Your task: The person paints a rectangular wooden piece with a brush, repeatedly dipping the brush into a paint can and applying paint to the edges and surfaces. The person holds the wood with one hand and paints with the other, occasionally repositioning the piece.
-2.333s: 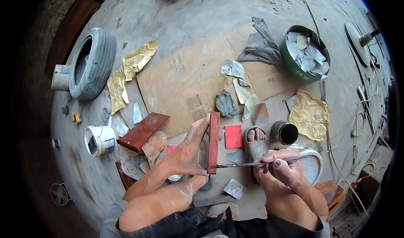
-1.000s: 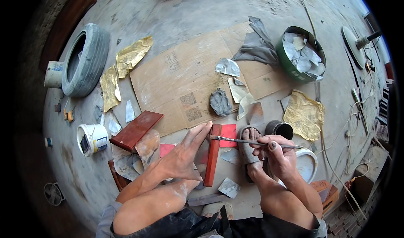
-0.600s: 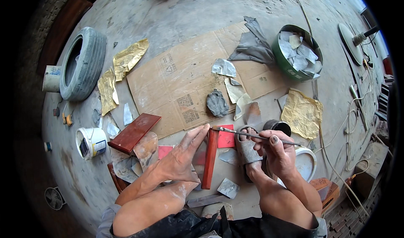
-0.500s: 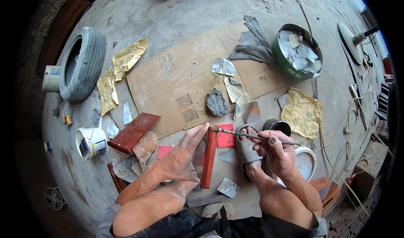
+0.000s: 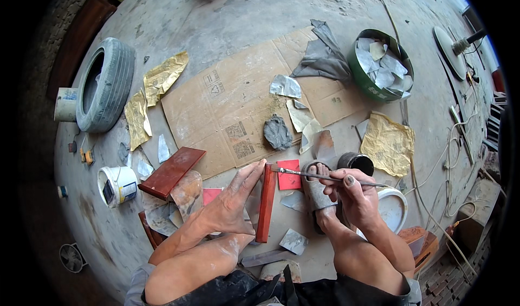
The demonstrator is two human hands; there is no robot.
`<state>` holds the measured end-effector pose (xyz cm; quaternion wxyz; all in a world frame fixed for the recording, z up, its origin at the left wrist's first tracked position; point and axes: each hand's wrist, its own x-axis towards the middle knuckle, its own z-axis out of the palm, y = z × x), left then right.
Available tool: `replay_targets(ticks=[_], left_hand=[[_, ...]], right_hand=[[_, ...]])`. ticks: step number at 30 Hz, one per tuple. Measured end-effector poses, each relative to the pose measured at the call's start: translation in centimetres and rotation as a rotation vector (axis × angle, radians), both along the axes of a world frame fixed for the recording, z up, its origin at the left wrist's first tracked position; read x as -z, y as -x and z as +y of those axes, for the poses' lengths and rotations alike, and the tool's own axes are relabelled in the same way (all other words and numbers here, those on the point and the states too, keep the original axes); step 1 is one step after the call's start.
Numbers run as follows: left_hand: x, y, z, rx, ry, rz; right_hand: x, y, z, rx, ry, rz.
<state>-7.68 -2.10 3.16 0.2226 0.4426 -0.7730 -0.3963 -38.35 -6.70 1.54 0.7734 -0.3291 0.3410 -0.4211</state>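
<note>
My left hand grips a narrow red-brown wooden piece, held with its long edge up in front of my left knee. The fingers lie along the left side of its far end; part of that side is hidden behind the hand. In my right hand is a thin paintbrush, pinched by its dark handle. It points left, and its bristle tip is at the far end of the wood, on or just beside it. Below the wood's far end lies a pink-red sheet on the floor.
A red-brown board rests beside a white bucket on the left. A black pot stands beyond my right hand, near a white lid. Ahead lie flat cardboard, a grey cloth lump, a green tub of scraps and a tyre.
The view has shifted very slightly. The brush and the wooden piece stay almost where they were, with both hands holding the same things.
</note>
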Motion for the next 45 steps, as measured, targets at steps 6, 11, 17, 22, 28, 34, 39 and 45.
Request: replay_targets(ticks=[6,11,17,22,28,34,39,45], left_hand=[[0.5,-0.1,0.2,-0.025,-0.067,0.039],[0.9,-0.6,0.5,-0.050,-0.119,0.099],[1.0,-0.6,0.0,-0.084,-0.252,0.069],[0.7,-0.7,0.7,-0.132,-0.091,-0.028],[0.6,0.3,0.2,-0.120,0.004,-0.029],[0.9,0.1,-0.1,-0.113,-0.169,0.044],[0.5,-0.3,0.0,-0.107,-0.086,-0.016],[0.4,-0.2,-0.1,-0.129,-0.116,-0.019]], right_hand=[[-0.3,0.4,0.2,-0.059,0.032,0.073],[-0.8,0.2,0.4,-0.096,0.037,0.081],[-0.3,1.6,0.8,0.011,0.125,0.052],[-1.3,7.5,-1.1,0.282,0.266,0.569],[1.6,10.7,-1.1,-0.124,0.494,1.371],[7.3,9.4,-1.2,-0.375,0.814,1.611],[6.4,8.2,-1.7,-0.360,0.648,1.472],[6.0,9.9,-1.4,-0.027,0.317,1.243]])
